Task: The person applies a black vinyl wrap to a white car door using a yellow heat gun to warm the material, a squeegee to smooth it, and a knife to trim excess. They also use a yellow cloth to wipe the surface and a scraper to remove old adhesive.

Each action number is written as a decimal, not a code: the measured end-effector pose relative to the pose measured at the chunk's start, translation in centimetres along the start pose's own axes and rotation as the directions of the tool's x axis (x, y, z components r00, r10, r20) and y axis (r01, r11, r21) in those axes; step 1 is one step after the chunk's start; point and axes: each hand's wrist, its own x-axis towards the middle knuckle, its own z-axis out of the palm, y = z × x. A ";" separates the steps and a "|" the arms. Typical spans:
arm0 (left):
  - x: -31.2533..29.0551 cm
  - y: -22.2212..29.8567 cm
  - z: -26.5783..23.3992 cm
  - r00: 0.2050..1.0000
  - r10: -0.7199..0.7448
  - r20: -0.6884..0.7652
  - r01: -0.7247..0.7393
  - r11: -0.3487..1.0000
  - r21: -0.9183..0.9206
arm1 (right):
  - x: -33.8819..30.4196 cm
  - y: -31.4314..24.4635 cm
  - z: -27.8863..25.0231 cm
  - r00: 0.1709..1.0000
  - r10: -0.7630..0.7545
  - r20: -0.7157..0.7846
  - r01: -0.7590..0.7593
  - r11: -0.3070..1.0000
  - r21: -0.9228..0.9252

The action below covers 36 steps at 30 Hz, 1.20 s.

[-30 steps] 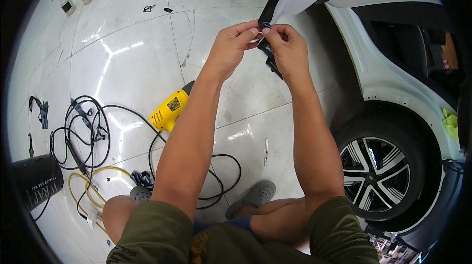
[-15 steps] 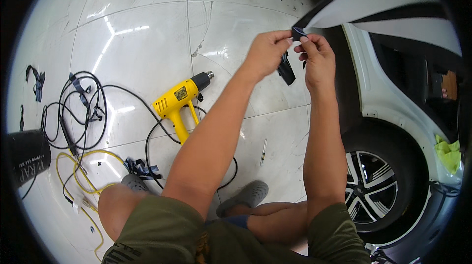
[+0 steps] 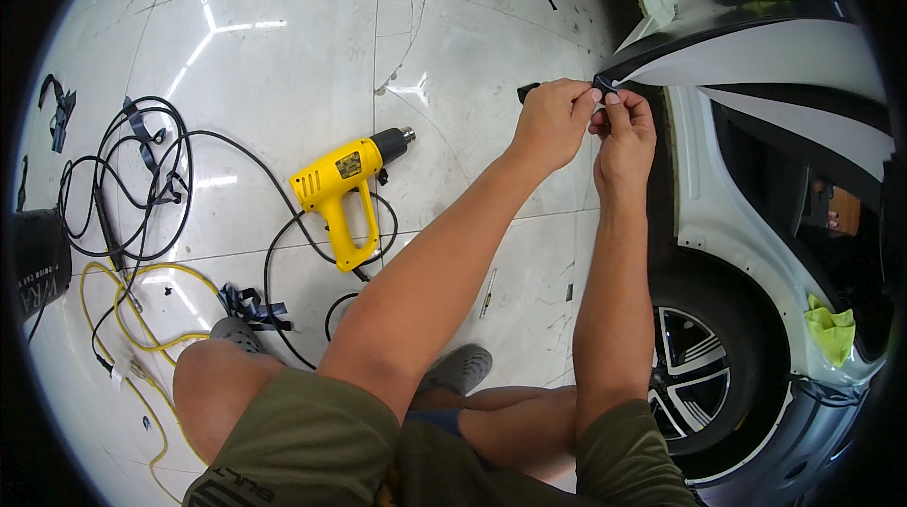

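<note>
Both hands meet at the lower corner of an open car door (image 3: 775, 53), which has dark film and white strips along its edge. Thumb and fingers of my left hand (image 3: 556, 124) pinch a small flap of dark film (image 3: 605, 85) at that corner. A flat black piece (image 3: 528, 91) sticks out past the left hand's far side; its kind is hidden. My right hand (image 3: 625, 129) pinches the same flap from the right, thumb against fingers, the other fingers curled.
A yellow heat gun (image 3: 342, 190) lies on the tiled floor, its black cord (image 3: 269, 252) looping left. Coiled black cable (image 3: 175, 176), a yellow cord (image 3: 104, 266), film scraps (image 3: 250, 309) and a thin knife-like tool (image 3: 488, 292) lie about. A car wheel (image 3: 694, 370) stands right.
The view has shifted. Both hands stay pinching the flap at the door corner. The black piece that hung below the left hand now sticks out on its far side.
</note>
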 end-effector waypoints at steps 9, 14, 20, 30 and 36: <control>0.8 -0.6 1.7 0.957 0.247 -0.154 -0.178 0.914 0.364 | 0.3 -0.7 -0.3 0.998 -0.053 0.031 0.059 0.960 -0.275; 0.9 -0.2 0.6 0.986 0.162 -0.045 -0.142 0.944 0.297 | 0.0 -0.9 0.1 0.996 -0.084 -0.011 0.077 0.950 -0.304; 0.9 1.0 -0.7 0.996 -0.075 0.055 0.068 0.990 0.124 | -0.4 -2.3 1.4 0.976 -0.207 -0.062 0.152 0.861 -0.485; 1.2 1.9 -0.2 0.997 -0.051 0.055 0.030 0.943 0.332 | -0.1 -0.9 1.5 0.927 -0.361 -0.098 0.271 0.829 -0.489; 2.0 -0.4 0.1 0.996 0.092 -0.021 -0.091 0.994 0.066 | 0.1 -1.8 1.6 0.990 -0.123 -0.074 0.089 0.930 -0.356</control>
